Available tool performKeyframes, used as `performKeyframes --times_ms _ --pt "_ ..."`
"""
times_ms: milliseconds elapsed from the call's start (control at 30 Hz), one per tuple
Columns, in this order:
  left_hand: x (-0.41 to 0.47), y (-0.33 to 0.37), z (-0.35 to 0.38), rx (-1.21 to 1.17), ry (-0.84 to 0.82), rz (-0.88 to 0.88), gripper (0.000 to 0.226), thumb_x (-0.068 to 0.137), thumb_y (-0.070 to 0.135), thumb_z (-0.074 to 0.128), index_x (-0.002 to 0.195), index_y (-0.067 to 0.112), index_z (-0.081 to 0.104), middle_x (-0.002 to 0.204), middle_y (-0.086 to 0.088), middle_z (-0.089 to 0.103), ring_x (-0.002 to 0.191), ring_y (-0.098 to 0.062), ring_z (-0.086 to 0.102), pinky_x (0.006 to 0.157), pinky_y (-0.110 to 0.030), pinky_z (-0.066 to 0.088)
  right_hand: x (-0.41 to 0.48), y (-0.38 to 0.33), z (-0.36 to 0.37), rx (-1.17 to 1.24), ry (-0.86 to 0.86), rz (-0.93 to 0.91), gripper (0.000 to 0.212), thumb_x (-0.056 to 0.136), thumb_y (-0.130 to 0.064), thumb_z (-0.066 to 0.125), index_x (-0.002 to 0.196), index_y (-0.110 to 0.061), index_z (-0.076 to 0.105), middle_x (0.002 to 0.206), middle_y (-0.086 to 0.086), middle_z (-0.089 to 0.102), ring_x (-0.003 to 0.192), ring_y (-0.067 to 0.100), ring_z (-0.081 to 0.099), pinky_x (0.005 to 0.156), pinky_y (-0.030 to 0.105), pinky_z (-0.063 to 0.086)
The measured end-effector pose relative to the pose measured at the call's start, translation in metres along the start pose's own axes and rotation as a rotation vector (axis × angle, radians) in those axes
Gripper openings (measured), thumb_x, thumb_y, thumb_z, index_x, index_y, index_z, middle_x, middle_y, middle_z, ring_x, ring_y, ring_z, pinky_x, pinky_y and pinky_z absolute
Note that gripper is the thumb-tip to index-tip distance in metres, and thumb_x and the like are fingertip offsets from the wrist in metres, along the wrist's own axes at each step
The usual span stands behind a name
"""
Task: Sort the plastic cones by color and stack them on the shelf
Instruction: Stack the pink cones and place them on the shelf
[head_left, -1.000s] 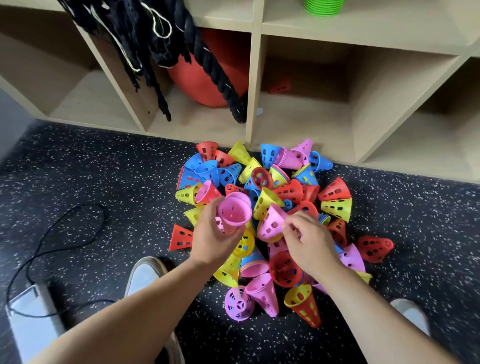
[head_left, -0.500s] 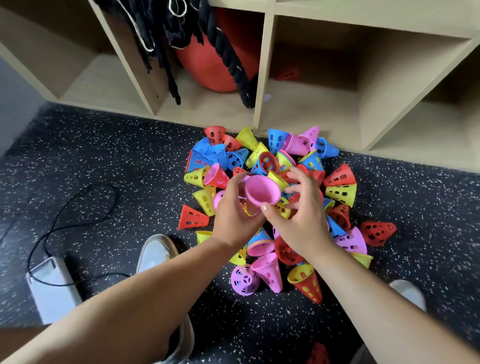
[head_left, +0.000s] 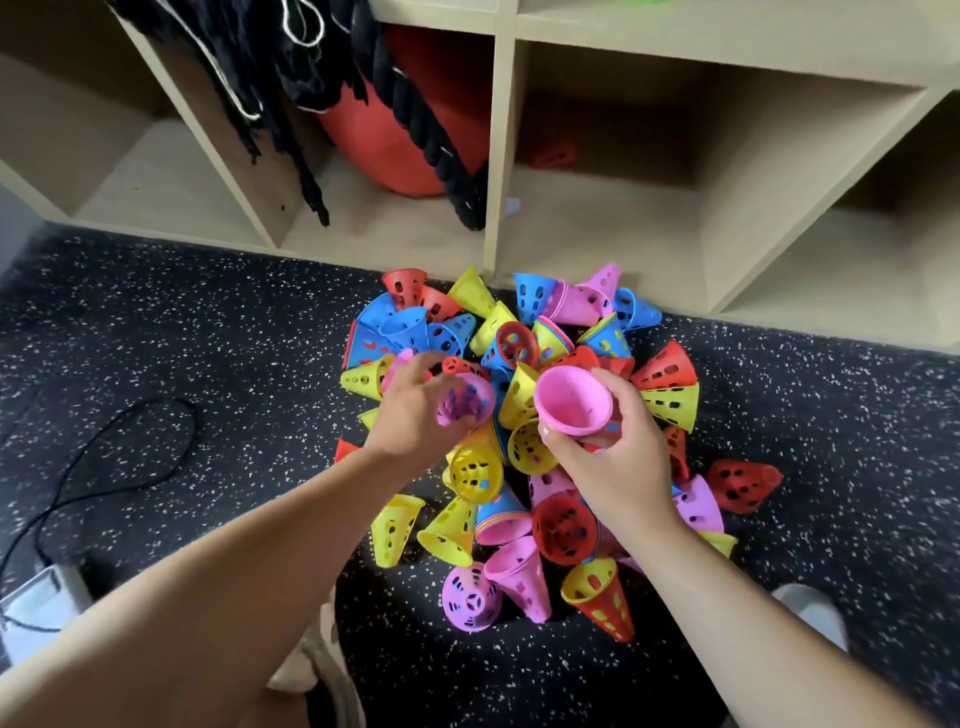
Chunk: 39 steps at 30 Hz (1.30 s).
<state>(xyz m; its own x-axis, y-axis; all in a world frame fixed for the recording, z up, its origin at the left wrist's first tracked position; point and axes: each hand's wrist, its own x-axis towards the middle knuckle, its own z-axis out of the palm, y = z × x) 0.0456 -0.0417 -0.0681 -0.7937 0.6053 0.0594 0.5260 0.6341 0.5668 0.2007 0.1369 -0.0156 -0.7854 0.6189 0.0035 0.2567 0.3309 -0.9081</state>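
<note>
A heap of perforated plastic cones (head_left: 519, 426) in red, blue, yellow and pink lies on the dark speckled floor in front of a wooden shelf (head_left: 498, 156). My right hand (head_left: 613, 467) grips a stack of pink cones (head_left: 574, 400), wide mouth facing up, above the middle of the heap. My left hand (head_left: 415, 410) reaches into the left side of the heap, its fingers curled round a pink-purple cone (head_left: 467, 400) lying on its side.
A red ball (head_left: 415, 130) and black ropes (head_left: 415, 119) fill the middle-left shelf compartment. The compartment to its right holds a small red cone (head_left: 553, 153) at the back. A black cable (head_left: 104, 457) and a white box (head_left: 36, 608) lie at left. My shoes (head_left: 810, 613) flank the heap.
The pink stack has passed from my left hand to my right hand, which moved it right. My left hand has dropped onto another pink cone at the heap's left.
</note>
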Motion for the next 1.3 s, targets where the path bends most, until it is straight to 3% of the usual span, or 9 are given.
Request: performKeyframes --times_ms 100,233,433,600,733,833,933,1100,1300 --pt "0.009 0.0 0.004 0.152 -0.174 0.045 0.019 0.083 0.028 0.074 0.097 0.016 0.078 0.142 -0.012 0.053 0.126 -0.037 0.047 0.108 -0.051 0.037 0.005 0.005 -0.001 -0.001 -0.015 -0.022 0.065 0.071 -0.032 0.088 0.128 -0.036 0.056 0.123 -0.02 0.06 0.108 0.0 0.061 0.076 0.009 0.05" --pt "0.007 -0.004 0.011 0.313 -0.201 0.149 0.042 0.093 0.04 0.046 0.084 0.012 0.076 0.139 -0.009 0.056 0.116 -0.035 0.054 0.1 -0.049 0.042 0.014 0.005 0.001 0.025 -0.009 -0.04 0.064 0.072 -0.029 0.089 0.127 -0.036 0.056 0.124 -0.016 0.061 0.105 0.003 0.064 0.075 0.006 0.048" --pt "0.004 -0.008 0.007 0.345 -0.204 0.233 0.018 0.094 0.025 0.062 0.086 0.012 0.072 0.141 -0.009 0.054 0.12 -0.034 0.055 0.103 -0.05 0.043 0.014 0.007 0.001 0.046 -0.02 -0.066 0.067 0.073 -0.029 0.088 0.131 -0.032 0.055 0.127 -0.01 0.061 0.106 0.011 0.066 0.073 0.008 0.051" --pt "0.001 0.005 -0.004 0.11 -0.07 0.062 0.013 0.094 0.007 0.061 0.102 0.001 0.07 0.131 -0.01 0.059 0.104 -0.032 0.064 0.085 -0.031 0.047 0.008 0.009 -0.008 0.034 -0.008 -0.062 0.065 0.073 -0.03 0.087 0.13 -0.032 0.056 0.127 -0.011 0.061 0.105 0.011 0.067 0.072 0.005 0.048" --pt "0.001 0.017 -0.019 0.012 -0.014 -0.033 0.014 0.091 0.005 0.067 0.102 0.001 0.074 0.119 -0.008 0.068 0.105 -0.026 0.066 0.087 -0.017 0.039 0.007 0.009 -0.014 0.023 0.013 -0.07 0.066 0.072 -0.032 0.088 0.131 -0.031 0.056 0.126 -0.011 0.062 0.106 0.011 0.066 0.073 0.004 0.048" --pt "0.001 0.028 -0.031 -0.031 0.049 -0.162 0.019 0.093 0.017 0.068 0.108 0.006 0.075 0.112 -0.008 0.074 0.099 -0.026 0.069 0.08 -0.022 0.044 0.005 0.008 -0.017 0.012 0.017 -0.077 0.067 0.072 -0.037 0.087 0.131 -0.034 0.055 0.126 -0.014 0.061 0.107 0.011 0.066 0.078 0.013 0.053" --pt "-0.001 0.037 -0.041 -0.116 0.091 -0.237 0.025 0.092 0.022 0.069 0.115 0.011 0.074 0.12 -0.005 0.071 0.105 -0.02 0.068 0.091 -0.025 0.049 0.0 0.01 -0.019 -0.003 0.026 -0.079 0.067 0.07 -0.042 0.085 0.13 -0.037 0.054 0.125 -0.017 0.061 0.106 0.011 0.067 0.084 0.027 0.058" --pt "-0.001 0.048 -0.048 -0.153 0.2 -0.168 0.014 0.089 0.021 0.073 0.1 0.014 0.079 0.119 0.005 0.07 0.107 -0.006 0.059 0.083 0.002 0.036 -0.008 0.008 -0.021 -0.051 0.033 -0.097 0.068 0.07 -0.039 0.087 0.13 -0.032 0.056 0.121 -0.018 0.06 0.109 0.008 0.062 0.089 0.029 0.055" --pt "0.002 0.075 -0.055 -0.2 0.5 0.131 0.011 0.093 0.005 0.062 0.102 0.002 0.067 0.122 -0.007 0.058 0.1 0.008 0.053 0.087 -0.016 0.047 -0.007 0.003 -0.023 -0.079 0.042 -0.108 0.066 0.069 -0.032 0.089 0.128 -0.027 0.058 0.113 -0.021 0.057 0.103 -0.002 0.054 0.084 0.007 0.041"
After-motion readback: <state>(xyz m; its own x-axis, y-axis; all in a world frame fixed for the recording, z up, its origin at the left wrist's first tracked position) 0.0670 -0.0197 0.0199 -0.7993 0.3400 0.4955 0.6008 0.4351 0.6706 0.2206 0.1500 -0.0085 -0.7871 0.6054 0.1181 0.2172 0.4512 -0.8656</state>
